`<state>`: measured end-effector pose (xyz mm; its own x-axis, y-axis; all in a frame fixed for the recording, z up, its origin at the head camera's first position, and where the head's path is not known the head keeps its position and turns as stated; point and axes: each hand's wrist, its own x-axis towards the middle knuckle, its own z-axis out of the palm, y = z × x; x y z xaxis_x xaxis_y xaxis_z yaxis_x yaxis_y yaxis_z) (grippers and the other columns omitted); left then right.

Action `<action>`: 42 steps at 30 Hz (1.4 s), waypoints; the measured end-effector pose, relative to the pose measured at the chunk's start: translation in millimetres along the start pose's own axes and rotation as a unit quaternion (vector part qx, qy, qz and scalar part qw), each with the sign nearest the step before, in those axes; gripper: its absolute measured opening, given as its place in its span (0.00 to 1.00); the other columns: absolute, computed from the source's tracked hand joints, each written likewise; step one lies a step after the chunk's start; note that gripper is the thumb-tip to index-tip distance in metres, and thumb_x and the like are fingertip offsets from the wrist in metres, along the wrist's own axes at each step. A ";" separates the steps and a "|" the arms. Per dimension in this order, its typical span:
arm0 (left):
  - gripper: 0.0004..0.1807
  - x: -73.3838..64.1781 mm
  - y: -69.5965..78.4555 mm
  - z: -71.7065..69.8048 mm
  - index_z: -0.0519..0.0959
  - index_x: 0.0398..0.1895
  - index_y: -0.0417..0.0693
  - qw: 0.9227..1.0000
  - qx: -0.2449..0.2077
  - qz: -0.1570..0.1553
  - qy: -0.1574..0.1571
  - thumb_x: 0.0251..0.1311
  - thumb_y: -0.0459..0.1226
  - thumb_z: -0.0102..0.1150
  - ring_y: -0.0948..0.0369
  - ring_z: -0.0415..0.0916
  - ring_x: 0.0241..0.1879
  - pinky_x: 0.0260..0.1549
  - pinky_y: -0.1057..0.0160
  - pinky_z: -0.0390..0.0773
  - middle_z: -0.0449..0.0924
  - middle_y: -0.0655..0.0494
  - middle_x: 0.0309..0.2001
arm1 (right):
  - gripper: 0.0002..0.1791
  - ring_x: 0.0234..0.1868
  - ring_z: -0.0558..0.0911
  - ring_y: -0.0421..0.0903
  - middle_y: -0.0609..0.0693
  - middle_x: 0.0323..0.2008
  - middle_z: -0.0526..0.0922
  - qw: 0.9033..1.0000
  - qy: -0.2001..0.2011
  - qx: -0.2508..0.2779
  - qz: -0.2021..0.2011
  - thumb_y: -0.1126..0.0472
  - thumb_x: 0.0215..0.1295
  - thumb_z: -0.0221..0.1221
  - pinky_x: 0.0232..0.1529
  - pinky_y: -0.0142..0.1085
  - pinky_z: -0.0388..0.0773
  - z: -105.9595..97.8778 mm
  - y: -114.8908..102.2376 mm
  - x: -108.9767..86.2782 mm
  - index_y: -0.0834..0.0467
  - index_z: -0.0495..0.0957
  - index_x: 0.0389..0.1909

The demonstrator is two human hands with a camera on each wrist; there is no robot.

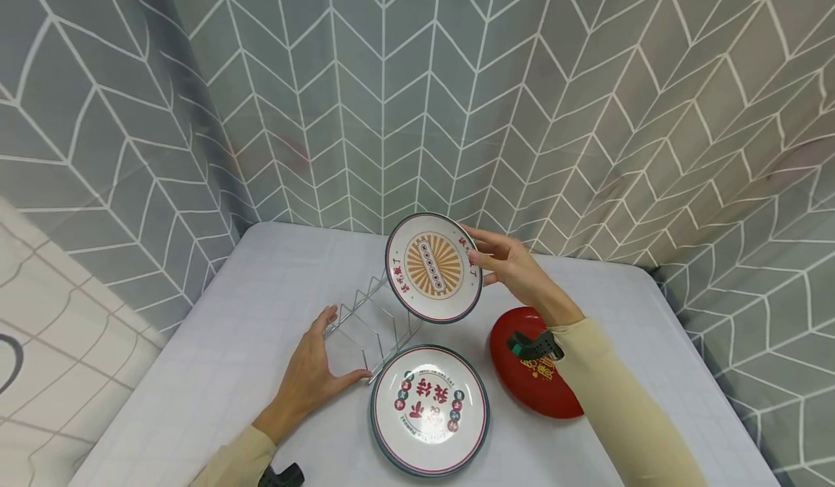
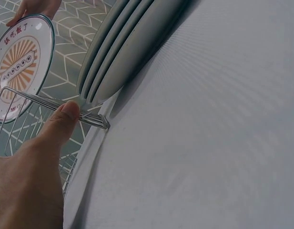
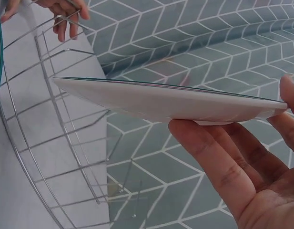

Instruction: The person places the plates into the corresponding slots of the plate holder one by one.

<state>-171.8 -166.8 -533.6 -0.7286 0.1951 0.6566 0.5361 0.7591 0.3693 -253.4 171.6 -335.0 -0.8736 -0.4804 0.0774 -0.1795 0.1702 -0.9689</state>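
Observation:
My right hand [image 1: 515,266] pinches the right rim of a white plate [image 1: 433,268] with an orange sunburst print. In the right wrist view, the thumb is at its edge and the fingers support the underside. The plate is raised and tilted above the far end of a wire dish rack [image 1: 395,353]. My left hand [image 1: 306,371] grips the rack's left side. Its thumb [image 2: 61,121] presses on the wires in the left wrist view. A stack of plates [image 1: 430,411] lies near the rack, the top one bearing red characters.
A red dish [image 1: 515,371] with yellow characters lies right of the stack, partly hidden by my right forearm. A white cloth [image 1: 261,284] covers the table. Grey chevron curtains [image 1: 404,96] hang behind and beside it.

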 end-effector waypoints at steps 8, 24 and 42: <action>0.71 -0.1 -1.1 -0.6 0.53 0.73 0.31 1.000 -0.001 -0.003 0.000 0.33 0.67 0.73 0.48 0.68 0.65 0.72 0.75 0.52 0.65 0.40 0.69 | 0.30 0.46 0.81 0.43 0.65 0.62 0.73 0.999 -0.004 -0.031 0.013 0.63 0.70 0.56 0.39 0.41 0.87 18.3 5.1 9.4 0.57 0.63 0.72; 0.71 -0.7 -2.0 0.7 0.53 0.73 0.33 1.000 0.006 0.000 0.003 0.35 0.70 0.69 0.50 0.70 0.63 0.65 0.62 0.67 0.65 0.40 0.69 | 0.27 0.48 0.82 0.55 0.66 0.59 0.77 0.998 -0.052 -0.043 0.001 0.63 0.71 0.55 0.37 0.45 0.87 49.8 33.6 20.7 0.58 0.66 0.71; 0.72 0.0 -0.1 -1.4 0.52 0.74 0.34 1.000 0.014 0.003 0.006 0.31 0.68 0.73 0.49 0.70 0.62 0.61 0.55 0.72 0.67 0.38 0.67 | 0.29 0.53 0.80 0.62 0.67 0.60 0.75 0.997 -0.060 -0.046 0.006 0.63 0.72 0.55 0.44 0.63 0.81 73.5 49.5 29.4 0.58 0.63 0.72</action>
<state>-171.3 -167.8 -532.7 -0.7205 0.1915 0.6665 0.5276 0.7751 0.3476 -254.7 102.6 -397.9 -0.8166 -0.5762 0.0328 -0.2158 0.2522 -0.9433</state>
